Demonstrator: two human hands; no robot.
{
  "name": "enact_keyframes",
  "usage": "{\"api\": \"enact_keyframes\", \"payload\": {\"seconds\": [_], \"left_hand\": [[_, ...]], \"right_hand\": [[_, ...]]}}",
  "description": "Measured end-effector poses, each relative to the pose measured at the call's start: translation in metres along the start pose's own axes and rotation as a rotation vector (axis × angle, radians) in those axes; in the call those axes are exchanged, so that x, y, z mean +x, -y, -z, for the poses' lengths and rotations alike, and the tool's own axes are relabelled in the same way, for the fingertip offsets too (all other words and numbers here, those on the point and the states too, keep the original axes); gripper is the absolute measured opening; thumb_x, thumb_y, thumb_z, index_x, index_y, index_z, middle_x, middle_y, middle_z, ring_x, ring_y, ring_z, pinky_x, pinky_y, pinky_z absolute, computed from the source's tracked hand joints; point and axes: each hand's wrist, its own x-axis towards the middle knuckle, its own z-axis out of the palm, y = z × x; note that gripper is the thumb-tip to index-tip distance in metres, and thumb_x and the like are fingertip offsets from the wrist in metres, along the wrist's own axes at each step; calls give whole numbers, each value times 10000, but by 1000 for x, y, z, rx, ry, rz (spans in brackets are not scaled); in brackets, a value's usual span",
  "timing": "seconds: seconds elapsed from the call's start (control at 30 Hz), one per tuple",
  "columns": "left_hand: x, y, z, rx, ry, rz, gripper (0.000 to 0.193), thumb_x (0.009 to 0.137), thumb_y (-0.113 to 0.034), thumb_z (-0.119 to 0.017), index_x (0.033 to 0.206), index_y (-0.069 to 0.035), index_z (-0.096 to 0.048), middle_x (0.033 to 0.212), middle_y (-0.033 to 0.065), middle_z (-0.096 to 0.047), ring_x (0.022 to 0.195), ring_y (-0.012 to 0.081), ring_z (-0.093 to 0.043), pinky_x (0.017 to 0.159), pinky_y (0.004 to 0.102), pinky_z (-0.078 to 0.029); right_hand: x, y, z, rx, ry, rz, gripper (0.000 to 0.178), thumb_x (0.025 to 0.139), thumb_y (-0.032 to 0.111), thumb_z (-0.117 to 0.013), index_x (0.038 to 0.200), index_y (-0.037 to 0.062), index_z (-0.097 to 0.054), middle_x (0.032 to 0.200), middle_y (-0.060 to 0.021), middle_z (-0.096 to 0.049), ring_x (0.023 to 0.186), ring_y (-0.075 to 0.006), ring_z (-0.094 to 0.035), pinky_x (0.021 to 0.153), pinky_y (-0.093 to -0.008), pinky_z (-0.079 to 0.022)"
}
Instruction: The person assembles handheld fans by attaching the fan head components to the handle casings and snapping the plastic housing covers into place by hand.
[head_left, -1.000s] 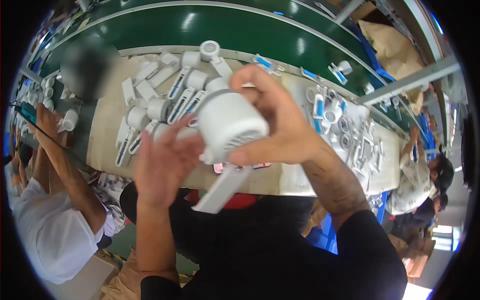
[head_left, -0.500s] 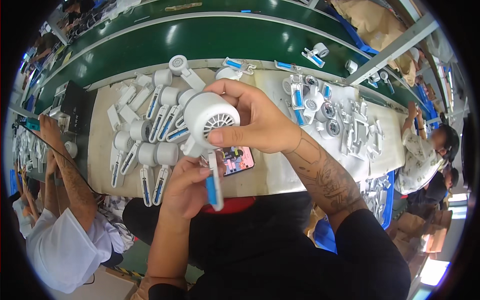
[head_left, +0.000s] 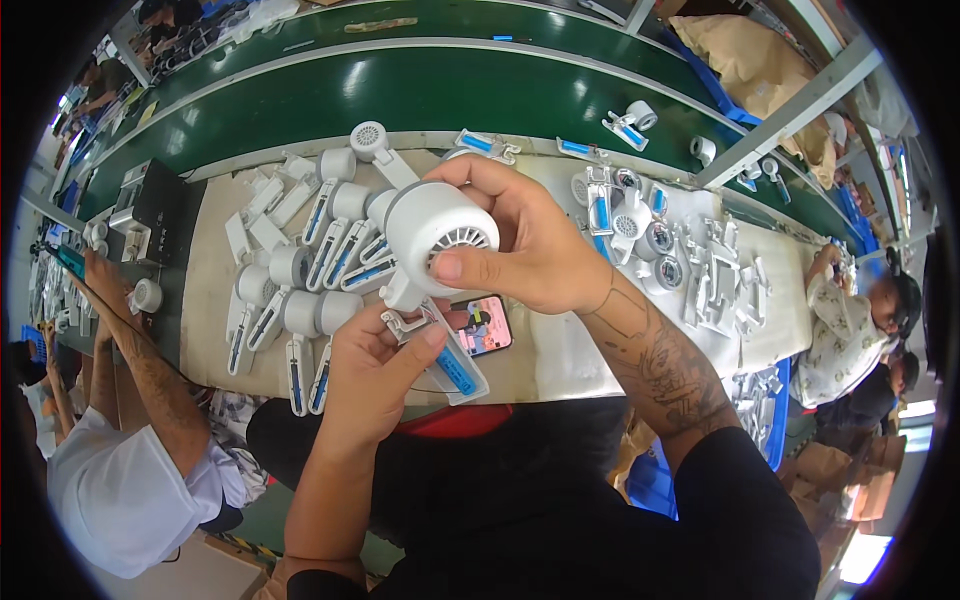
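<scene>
Two hands share one small white fan in the middle of the frame: the right hand (head_left: 535, 245) grips the round fan head (head_left: 440, 225), thumb across its grille, while the left hand (head_left: 375, 365) pinches one open white handle (head_left: 478, 388) between thumb and fingers, just below the head. One blue strip (head_left: 457, 370) lies in that handle — dark print runs along it, too small to make out. One phone (head_left: 487, 325) lies on the table (head_left: 560, 350) just beside the handle, its lit screen showing a pink picture. At least seven more fans (head_left: 298, 312) crowd the table left of centre, several with open handles, and at least four loose white covers (head_left: 268, 232) lie at its upper left. Right of centre sits a pile of white parts (head_left: 715, 280), too jumbled to count. One black box (head_left: 160, 215) stands at the left, its pale markings unreadable.
</scene>
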Motion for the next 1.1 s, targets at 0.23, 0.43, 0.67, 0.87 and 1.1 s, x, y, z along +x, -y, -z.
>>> {"api": "enact_keyframes", "payload": {"seconds": [0.23,0.43,0.67,0.87,1.1], "left_hand": [[-6,-5,-1,-25,25,29,266,954,-119,-659,1169,30,-607,1069,124,-691,939,178,-678,856,322,-540],[-3,-10,-8,2,-15,24,319,953,-90,-655,1235,38,-581,1093,129,-690,1010,189,-679,873,321,-549],[-3,-6,-8,4,-28,-16,334,936,-68,-671,1234,54,-580,1084,132,-699,996,198,-688,861,322,-564],[0,-6,-8,6,-42,36,295,929,-68,-677,1188,56,-608,1021,146,-714,905,202,-707,836,319,-567],[-2,-4,-11,33,-56,91,220,916,-44,-674,1104,67,-650,965,137,-714,867,196,-708,792,306,-577]], "right_hand": [[5,-1,2,-57,81,-16,562,843,155,-793,1286,-9,-488,1109,-74,-638,1012,-122,-623,874,-271,-522],[2,-1,1,-74,62,-19,585,822,157,-814,1280,-12,-492,1095,-69,-639,1010,-118,-620,879,-266,-511],[2,-1,0,-71,45,-13,544,811,199,-842,1219,26,-526,1038,-56,-695,961,-117,-653,924,-300,-490],[1,-3,4,-95,75,0,601,812,161,-825,1281,-14,-492,1088,-71,-643,1001,-120,-625,868,-267,-512],[8,4,19,-120,173,-161,543,827,176,-820,1248,-35,-550,1023,-82,-685,934,-120,-656,811,-255,-541]]}}
